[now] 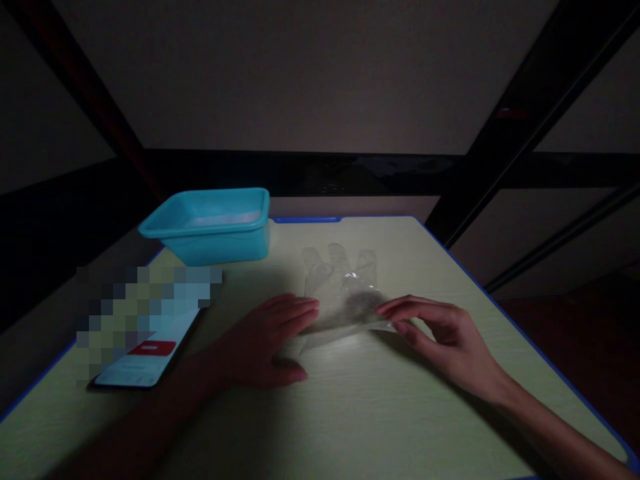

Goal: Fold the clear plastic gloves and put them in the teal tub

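Note:
A clear disposable plastic glove lies on the table, its fingers pointing to the far side. My left hand rests palm down with fingers stretched out, the fingertips at the glove's left edge. On the other side, my right hand pinches the near right edge of the glove between thumb and fingers, and that edge is slightly raised. A dark, blurry patch shows on the glove beside my right fingertips; whether it is only shadow I cannot tell.
A turquoise plastic basin stands at the back left; something pale shows inside. Nearer, left of my left hand, lies a phone with its screen lit and partly pixelated. The pale table has a blue rim. Behind it is a wall.

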Tool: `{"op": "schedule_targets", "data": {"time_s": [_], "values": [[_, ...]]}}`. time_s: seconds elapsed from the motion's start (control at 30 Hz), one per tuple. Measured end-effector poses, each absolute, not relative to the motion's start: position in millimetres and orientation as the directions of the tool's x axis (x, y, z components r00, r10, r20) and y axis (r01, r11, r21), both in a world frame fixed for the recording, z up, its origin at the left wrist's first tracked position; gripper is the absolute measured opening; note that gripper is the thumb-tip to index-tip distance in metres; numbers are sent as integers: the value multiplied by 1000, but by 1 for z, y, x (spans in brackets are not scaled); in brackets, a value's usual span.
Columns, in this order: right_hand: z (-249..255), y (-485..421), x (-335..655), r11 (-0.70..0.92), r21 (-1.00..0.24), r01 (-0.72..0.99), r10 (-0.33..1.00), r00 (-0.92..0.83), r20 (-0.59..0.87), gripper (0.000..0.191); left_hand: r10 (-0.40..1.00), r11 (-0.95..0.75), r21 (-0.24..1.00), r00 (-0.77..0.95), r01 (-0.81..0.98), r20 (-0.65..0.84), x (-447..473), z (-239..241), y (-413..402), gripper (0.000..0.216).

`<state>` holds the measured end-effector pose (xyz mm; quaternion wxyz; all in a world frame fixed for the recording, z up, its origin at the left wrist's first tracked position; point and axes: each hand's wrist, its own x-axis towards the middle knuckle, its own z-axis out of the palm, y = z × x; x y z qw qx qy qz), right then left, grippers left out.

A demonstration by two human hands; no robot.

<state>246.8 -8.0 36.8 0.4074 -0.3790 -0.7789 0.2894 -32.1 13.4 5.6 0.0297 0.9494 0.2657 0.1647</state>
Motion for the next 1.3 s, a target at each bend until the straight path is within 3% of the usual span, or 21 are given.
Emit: {"op": "schedule_targets", "data": {"time_s": [0.07, 0.13, 0.27, 0.37, 0.57, 0.87, 1.13, 1.3], "values": [[36, -6, 248, 558, -758, 338, 818, -377, 434, 13, 521, -842, 66, 777, 535, 353, -27, 2, 15, 50], [35, -4, 253, 649, -679, 343, 748, -454, 484, 11, 510, -829, -2, 757, 560, 408, -22, -1, 16, 34], [27, 0, 268, 858, -272, 436, 513, -703, 493, 40, 478, -837, -34, 761, 546, 438, -17, -3, 17, 32], [18, 4, 274, 861, -66, 504, 482, -767, 423, 39, 470, -847, -18, 764, 531, 442, -19, -3, 16, 32], [9, 11, 267, 830, -71, 554, 532, -745, 403, 34, 419, -891, -1, 824, 454, 382, -22, 3, 11, 32], [15, 10, 263, 898, 7, 440, 417, -856, 307, 37, 343, -933, 36, 849, 359, 403, -26, 3, 7, 31], [13, 9, 264, 911, 52, 409, 367, -864, 345, 33, 448, -853, -18, 751, 521, 485, -28, 1, 10, 27], [16, 7, 263, 919, 62, 389, 333, -851, 405, 31, 496, -819, 13, 697, 573, 518, -29, -4, 13, 25]]}}
